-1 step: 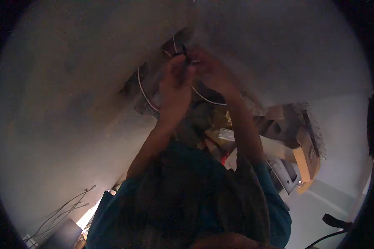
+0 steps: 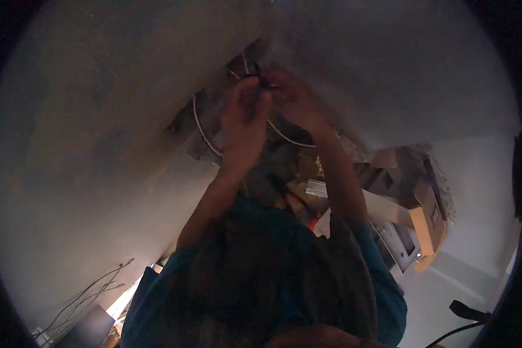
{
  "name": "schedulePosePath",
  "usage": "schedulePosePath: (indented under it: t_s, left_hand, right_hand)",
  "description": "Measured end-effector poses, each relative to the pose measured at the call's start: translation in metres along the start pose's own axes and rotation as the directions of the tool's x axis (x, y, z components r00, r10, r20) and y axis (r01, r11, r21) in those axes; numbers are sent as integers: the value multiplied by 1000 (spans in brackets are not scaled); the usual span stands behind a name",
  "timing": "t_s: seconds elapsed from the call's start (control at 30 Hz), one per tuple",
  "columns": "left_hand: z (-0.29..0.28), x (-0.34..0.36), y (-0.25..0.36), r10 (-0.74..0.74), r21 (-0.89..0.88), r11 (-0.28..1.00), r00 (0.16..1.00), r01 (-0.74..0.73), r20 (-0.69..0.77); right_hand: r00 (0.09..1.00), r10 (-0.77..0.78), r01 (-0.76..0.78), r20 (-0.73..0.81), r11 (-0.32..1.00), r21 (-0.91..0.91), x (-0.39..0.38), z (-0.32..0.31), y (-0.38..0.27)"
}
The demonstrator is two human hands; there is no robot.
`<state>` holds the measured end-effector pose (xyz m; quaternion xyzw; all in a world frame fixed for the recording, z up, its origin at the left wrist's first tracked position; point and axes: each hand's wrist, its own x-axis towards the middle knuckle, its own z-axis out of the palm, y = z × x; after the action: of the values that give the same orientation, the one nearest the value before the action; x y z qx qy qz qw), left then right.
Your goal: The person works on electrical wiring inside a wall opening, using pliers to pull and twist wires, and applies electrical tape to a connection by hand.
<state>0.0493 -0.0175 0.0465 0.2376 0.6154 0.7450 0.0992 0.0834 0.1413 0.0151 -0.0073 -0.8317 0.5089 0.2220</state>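
In dim light both my hands are raised close together at a rough hole (image 2: 236,65) in the wall. My left hand (image 2: 245,124) is closed, its thumb and fingertips bent around a thin black wire (image 2: 254,71) near the hole. From the right, my right hand (image 2: 298,104) meets it, fingers pinched at the same dark piece; the exact grip is blurred. Thin white wires come out of the hole above the fingertips. One white cable (image 2: 199,124) curves down left of my left hand, and another white cable (image 2: 290,139) bows below my right hand.
Below my right forearm lie a white ridged strip (image 2: 316,188), an open cardboard box (image 2: 428,223) and a grey metal box (image 2: 395,243). Loose grey cables (image 2: 93,293) hang at the lower left beside a bright light. A black strap (image 2: 470,311) is at the lower right.
Almost nothing differs. The black wire at my fingertips has shifted slightly; both hands stay in place.
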Motion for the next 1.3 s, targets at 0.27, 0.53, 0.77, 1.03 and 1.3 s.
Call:
schedulePosePath:
  t_s: [0.27, 0.53, 0.77, 1.03, 1.3]
  left_hand:
    - [-16, 12, 13, -259, 8, 966, 965, 259, 34]
    - [-7, 18, 0, -288, -54, 956, 957, 289, 31]
    - [-9, 17, 2, -212, 100, 971, 976, 215, -37]
    - [3, 7, -8, -15, 140, 990, 997, 25, -73]
    - [32, -10, 36, 117, 479, 874, 992, -80, -48]
  right_hand:
    - [973, 226, -162, -53, 825, 541, 3, 16, 8]
    - [953, 289, -266, 96, 635, 725, 3, -2, 25]
    - [956, 271, -287, 110, 941, 178, 13, -32, 12]
    - [970, -98, 174, 222, 920, -352, 23, -61, -13]
    - [952, 196, -36, 234, 833, -552, 71, -44, -107]
